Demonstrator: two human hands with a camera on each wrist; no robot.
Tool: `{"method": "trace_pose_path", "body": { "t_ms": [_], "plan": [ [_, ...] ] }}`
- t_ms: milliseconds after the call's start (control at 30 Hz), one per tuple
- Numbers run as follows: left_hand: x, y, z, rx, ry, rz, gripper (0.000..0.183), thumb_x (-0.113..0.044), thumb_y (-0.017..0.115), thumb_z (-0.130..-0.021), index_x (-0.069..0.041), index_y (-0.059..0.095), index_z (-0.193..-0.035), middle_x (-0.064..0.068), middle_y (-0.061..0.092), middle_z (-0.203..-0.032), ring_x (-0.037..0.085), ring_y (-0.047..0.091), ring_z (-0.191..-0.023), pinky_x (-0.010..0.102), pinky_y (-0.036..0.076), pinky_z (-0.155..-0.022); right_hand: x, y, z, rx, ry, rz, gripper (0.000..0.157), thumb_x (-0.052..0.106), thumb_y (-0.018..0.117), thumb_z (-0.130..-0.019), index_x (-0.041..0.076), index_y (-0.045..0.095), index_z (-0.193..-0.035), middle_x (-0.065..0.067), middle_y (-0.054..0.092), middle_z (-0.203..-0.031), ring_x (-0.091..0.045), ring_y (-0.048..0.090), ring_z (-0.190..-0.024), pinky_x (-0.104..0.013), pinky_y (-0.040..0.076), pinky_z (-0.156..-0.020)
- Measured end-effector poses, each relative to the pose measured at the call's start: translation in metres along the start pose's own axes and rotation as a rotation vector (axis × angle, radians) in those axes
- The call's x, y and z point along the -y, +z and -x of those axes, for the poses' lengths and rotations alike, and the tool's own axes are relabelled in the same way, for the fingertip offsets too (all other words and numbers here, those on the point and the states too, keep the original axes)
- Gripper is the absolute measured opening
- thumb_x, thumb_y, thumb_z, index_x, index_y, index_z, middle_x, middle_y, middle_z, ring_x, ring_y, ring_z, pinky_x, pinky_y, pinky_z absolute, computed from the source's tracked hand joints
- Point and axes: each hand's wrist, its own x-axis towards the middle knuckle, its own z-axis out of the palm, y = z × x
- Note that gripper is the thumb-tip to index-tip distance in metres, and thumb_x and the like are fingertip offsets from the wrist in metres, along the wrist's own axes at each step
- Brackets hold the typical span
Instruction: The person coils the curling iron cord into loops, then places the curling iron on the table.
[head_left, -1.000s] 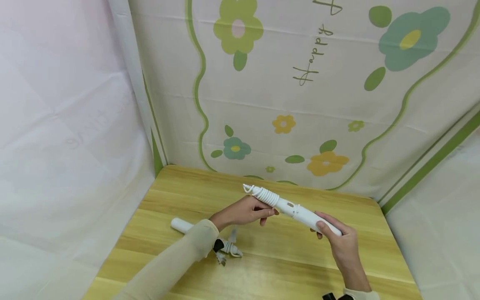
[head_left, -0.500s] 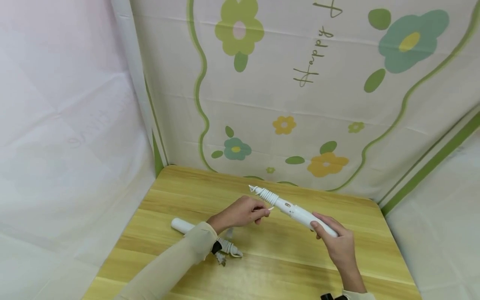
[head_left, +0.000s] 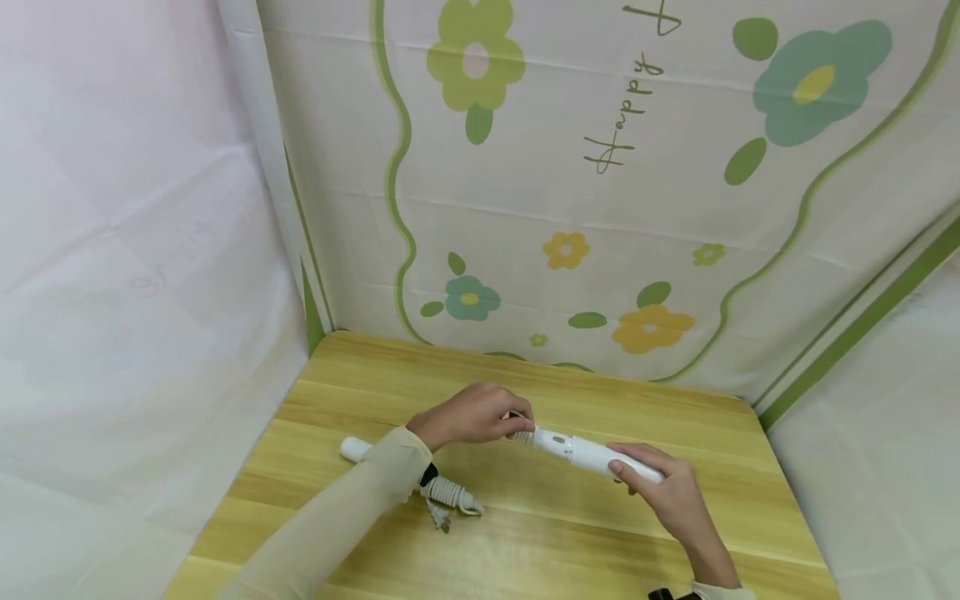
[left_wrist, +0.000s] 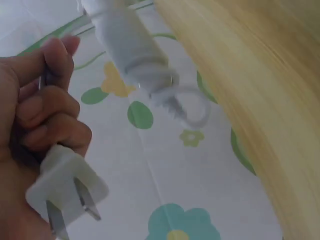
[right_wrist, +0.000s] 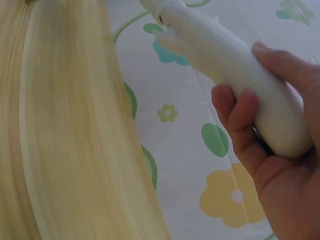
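Note:
My right hand (head_left: 663, 492) grips the thick, smooth end of a white wand-shaped electric appliance (head_left: 592, 454), fingers below and thumb on top. White power cord (head_left: 524, 437) is coiled round its thinner left end. At that end my left hand (head_left: 483, 414) pinches the loose cord with curled fingers, hiding the tip in the head view. A two-pin plug (left_wrist: 67, 182) pokes out below the left little finger. In the left wrist view the tip, with a small cord loop (left_wrist: 200, 110), shows apart from the fingers. The right wrist view shows the smooth body (right_wrist: 225, 55) in the right palm.
A second white wand (head_left: 352, 448) lies on the wooden table (head_left: 600, 550) at left, partly behind my left sleeve. Its coiled cord (head_left: 450, 492) and plug (head_left: 440, 520) show beside the wrist. Flowered fabric (head_left: 525, 167) walls off the table's back; white fabric hangs at both sides.
The wand's coiled end has come down, and the wand has shifted slightly left and lower. My left hand, first under the coil, then left of it, is now over the coiled end.

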Motion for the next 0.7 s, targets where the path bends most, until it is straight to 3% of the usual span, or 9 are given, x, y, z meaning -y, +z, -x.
{"method": "trace_pose_path", "body": {
  "t_ms": [133, 300, 433, 600, 700],
  "plan": [
    [0.004, -0.006, -0.001, 0.064, 0.046, 0.090, 0.022, -0.035, 0.062, -0.113, -0.025, 0.082, -0.112, -0.015, 0.073, -0.084, -0.005, 0.059, -0.070, 0.019, 0.051, -0.073, 0.000, -0.006, 0.005, 0.127, -0.017, -0.089, 0.027, 0.003, 0.072, -0.104, -0.002, 0.077, -0.131, 0.013, 0.079, -0.118, -0.015, 0.072, -0.075, -0.032, 0.060, -0.063],
    [0.009, -0.007, 0.000, 0.167, 0.051, 0.355, 0.018, -0.034, 0.067, -0.110, -0.025, 0.083, -0.109, -0.011, 0.076, -0.087, 0.000, 0.061, -0.071, 0.020, 0.050, -0.069, 0.000, -0.011, 0.008, 0.235, -0.094, -0.230, 0.027, -0.009, 0.065, -0.103, -0.009, 0.075, -0.128, 0.009, 0.080, -0.122, -0.013, 0.071, -0.075, -0.032, 0.059, -0.061],
    [0.011, -0.002, 0.002, 0.245, 0.026, 0.538, 0.018, -0.031, 0.071, -0.109, -0.020, 0.085, -0.109, -0.010, 0.077, -0.087, 0.002, 0.059, -0.072, 0.021, 0.049, -0.069, -0.005, -0.012, 0.009, 0.318, -0.160, -0.343, 0.031, -0.015, 0.059, -0.103, -0.007, 0.076, -0.128, 0.006, 0.080, -0.125, -0.011, 0.070, -0.076, -0.032, 0.059, -0.060],
    [0.006, 0.008, 0.005, 0.229, -0.001, 0.688, 0.020, -0.030, 0.069, -0.110, -0.018, 0.086, -0.109, -0.008, 0.074, -0.084, 0.007, 0.045, -0.061, 0.025, 0.043, -0.061, -0.010, -0.014, 0.009, 0.355, -0.210, -0.505, 0.037, -0.019, 0.051, -0.104, -0.007, 0.074, -0.130, 0.001, 0.079, -0.128, -0.009, 0.071, -0.082, -0.032, 0.057, -0.059],
    [0.003, 0.017, 0.006, 0.188, 0.022, 0.756, 0.025, -0.027, 0.064, -0.112, -0.012, 0.084, -0.117, -0.006, 0.077, -0.094, 0.007, 0.043, -0.060, 0.024, 0.043, -0.060, -0.011, -0.012, 0.008, 0.362, -0.221, -0.610, 0.039, -0.017, 0.049, -0.106, -0.005, 0.074, -0.134, -0.002, 0.079, -0.128, -0.010, 0.073, -0.086, -0.029, 0.057, -0.062]
  ]
}}
